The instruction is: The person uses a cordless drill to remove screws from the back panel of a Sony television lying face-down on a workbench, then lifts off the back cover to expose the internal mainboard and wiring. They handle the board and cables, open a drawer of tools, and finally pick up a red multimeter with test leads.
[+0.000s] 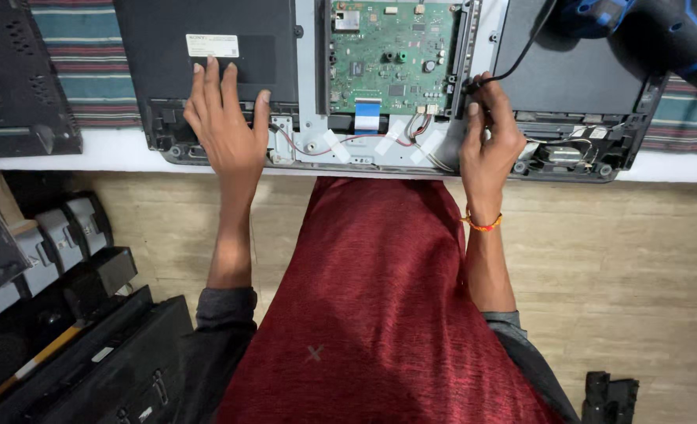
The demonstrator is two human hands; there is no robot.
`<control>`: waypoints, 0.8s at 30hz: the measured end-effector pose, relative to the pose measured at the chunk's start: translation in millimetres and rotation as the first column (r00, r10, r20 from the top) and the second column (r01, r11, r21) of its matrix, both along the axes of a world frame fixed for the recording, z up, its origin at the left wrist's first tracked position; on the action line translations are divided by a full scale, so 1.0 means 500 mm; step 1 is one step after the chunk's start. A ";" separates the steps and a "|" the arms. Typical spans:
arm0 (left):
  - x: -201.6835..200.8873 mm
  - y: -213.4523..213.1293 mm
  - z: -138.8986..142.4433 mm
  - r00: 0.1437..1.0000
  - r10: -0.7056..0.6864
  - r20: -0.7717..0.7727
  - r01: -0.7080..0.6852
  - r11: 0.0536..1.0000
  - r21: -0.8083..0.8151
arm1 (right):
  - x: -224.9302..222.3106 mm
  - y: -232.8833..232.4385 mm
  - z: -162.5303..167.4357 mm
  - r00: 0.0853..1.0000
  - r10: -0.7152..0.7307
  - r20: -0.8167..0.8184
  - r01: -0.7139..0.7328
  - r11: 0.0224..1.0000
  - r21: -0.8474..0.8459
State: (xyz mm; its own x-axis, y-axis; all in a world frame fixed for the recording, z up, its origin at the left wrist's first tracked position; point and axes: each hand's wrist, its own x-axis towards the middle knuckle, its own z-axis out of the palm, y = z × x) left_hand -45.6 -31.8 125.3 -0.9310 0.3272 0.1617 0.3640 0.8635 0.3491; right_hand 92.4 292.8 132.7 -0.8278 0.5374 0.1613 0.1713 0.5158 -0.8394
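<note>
An opened flat television (pixel 207 86) lies face down on the table edge, its back cover off. A green circuit board (pixel 392 51) sits in its middle on a grey metal plate (pixel 309 78). My left hand (pixel 227 126) rests flat, fingers spread, on the black panel at the left, below a white label (pixel 213 45). My right hand (pixel 488 133) pinches a black cable (pixel 521 55) next to the board's right edge. Red and white wires (pixel 317 149) and tape strips run along the lower frame.
A blue and black power drill (pixel 655 31) lies at the top right on the television. A striped cloth (pixel 82 63) covers the table. Black covers and speaker parts (pixel 50 259) are stacked on the floor at left. A black part (pixel 609 396) lies on the wooden floor (pixel 623 259) at right.
</note>
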 end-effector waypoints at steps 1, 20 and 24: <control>-0.001 0.000 0.001 1.000 -0.003 -0.007 0.003 1.000 0.000 | -0.001 0.000 0.000 1.000 0.003 -0.008 -0.003 1.000 0.006; -0.002 -0.005 -0.009 1.000 0.006 -0.003 -0.006 1.000 -0.025 | 0.000 0.000 -0.002 0.999 0.013 -0.033 -0.013 1.000 0.007; -0.001 -0.006 -0.008 1.000 0.011 0.002 -0.011 1.000 -0.017 | -0.001 0.000 -0.001 1.000 0.011 -0.028 -0.010 1.000 0.019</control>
